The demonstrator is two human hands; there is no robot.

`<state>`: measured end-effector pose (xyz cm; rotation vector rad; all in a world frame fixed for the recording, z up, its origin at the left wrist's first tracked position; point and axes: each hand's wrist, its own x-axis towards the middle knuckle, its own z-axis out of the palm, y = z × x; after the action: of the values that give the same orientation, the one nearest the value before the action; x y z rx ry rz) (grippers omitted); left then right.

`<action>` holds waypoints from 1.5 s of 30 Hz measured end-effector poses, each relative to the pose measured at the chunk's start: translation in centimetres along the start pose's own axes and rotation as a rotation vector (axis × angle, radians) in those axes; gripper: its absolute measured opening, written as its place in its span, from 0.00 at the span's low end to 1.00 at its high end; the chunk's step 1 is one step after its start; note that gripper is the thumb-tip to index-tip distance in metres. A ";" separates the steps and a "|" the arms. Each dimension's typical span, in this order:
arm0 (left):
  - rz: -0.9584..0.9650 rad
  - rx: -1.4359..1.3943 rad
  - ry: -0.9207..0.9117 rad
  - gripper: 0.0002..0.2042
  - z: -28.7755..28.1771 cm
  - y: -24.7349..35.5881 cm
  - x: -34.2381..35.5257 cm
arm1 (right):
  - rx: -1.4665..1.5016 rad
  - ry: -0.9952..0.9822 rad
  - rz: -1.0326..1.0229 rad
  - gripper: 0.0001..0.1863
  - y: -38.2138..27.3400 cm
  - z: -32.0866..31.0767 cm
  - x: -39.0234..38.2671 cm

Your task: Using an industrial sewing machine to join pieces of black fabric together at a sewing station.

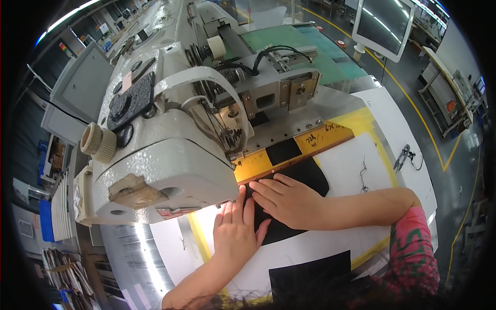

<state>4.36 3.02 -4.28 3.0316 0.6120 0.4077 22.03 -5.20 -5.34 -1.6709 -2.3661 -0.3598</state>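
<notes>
A black fabric piece (305,181) lies on the white work surface (336,206), its far edge against a yellow template plate (323,139) of the sewing machine (170,160). My left hand (235,227) presses on the fabric's left part, fingers stretched out beside the machine head. My right hand (289,201) lies flat across the fabric's middle, fingertips close to the plate's edge. Both hands are open and grip nothing. Another black piece (310,274) lies nearer to me, partly hidden at the lower edge. The needle area is mostly hidden behind the machine head.
Small thread snips (402,157) lie at the right edge of the surface, with loose threads (365,175) nearer the fabric. The bulky machine head overhangs on the left. A monitor (383,28) stands at the far right, and stacked papers (64,279) are at the lower left.
</notes>
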 end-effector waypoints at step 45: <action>0.027 -0.035 -0.040 0.30 -0.3 0.0 0.4 | 0.005 -0.085 0.259 0.35 1.6 -2.4 -5.1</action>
<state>4.63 3.12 -3.90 3.0092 0.5568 0.3545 25.27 -10.02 -4.63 -1.9960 -2.1648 -0.2403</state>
